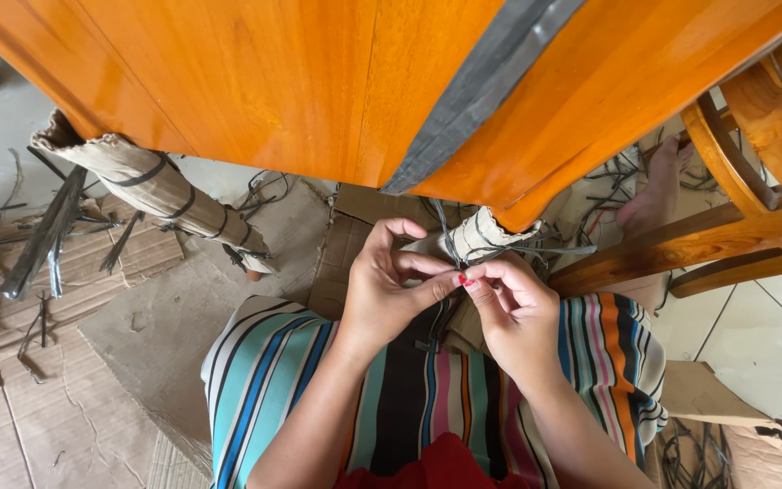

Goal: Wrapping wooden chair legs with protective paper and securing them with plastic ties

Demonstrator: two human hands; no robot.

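A: Hands? Left hand [389, 285] and right hand [509, 303], fingertips pinched together on a thin dark strap [450, 244].

B: Largest items?

A: Orange wooden furniture [319, 81]; one leg [151, 186] wrapped and strapped; second leg wrap [481, 235], above the lap, strapping unfinished.

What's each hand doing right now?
Left hand: fingers pinched on a grey strap.
Right hand: fingers pinched on the same strap, beside the wrapped leg.

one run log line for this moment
left hand: pinches thin grey strap | right hand: pinches same strap | strap: on cardboard-wrapped orange wooden leg
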